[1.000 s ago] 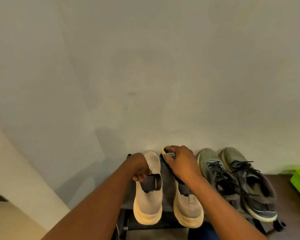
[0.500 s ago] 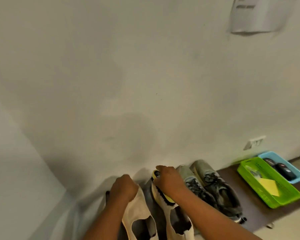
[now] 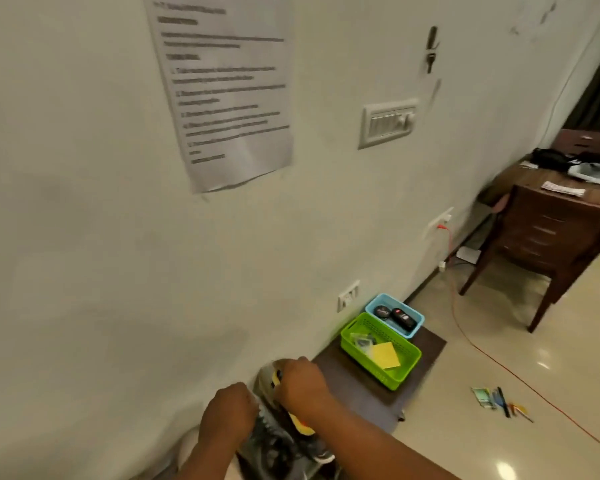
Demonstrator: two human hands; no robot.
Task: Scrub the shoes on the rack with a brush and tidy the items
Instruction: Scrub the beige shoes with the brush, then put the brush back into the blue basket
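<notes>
Your view takes in a pale wall [image 3: 84, 237] with a large printed paper sheet [image 3: 222, 95] stuck to it, its text too blurred to read. Against the foot of the wall stands the dark brown low shoe rack [image 3: 368, 386]. At its far end, against the wall, sits a light blue plastic basket [image 3: 417, 328] with small dark items inside, and touching its near side a lime green plastic basket [image 3: 392, 375] holding a yellow sheet. At the rack's near end, next to the wall, lies a grey lace-up sports shoe [image 3: 284, 445], partly hidden under your arms. Your left hand [image 3: 227, 414] rests curled on the shoe's wall side; whether it grips the shoe I cannot tell. Your right hand [image 3: 302, 384] is closed around a yellow scrubbing brush [image 3: 300, 424], held over the shoe's toe end, bristles facing the shoe. On the glossy cream floor [image 3: 499, 341] past the rack's outer edge lie a few small pens and papers [image 3: 499, 401].
</notes>
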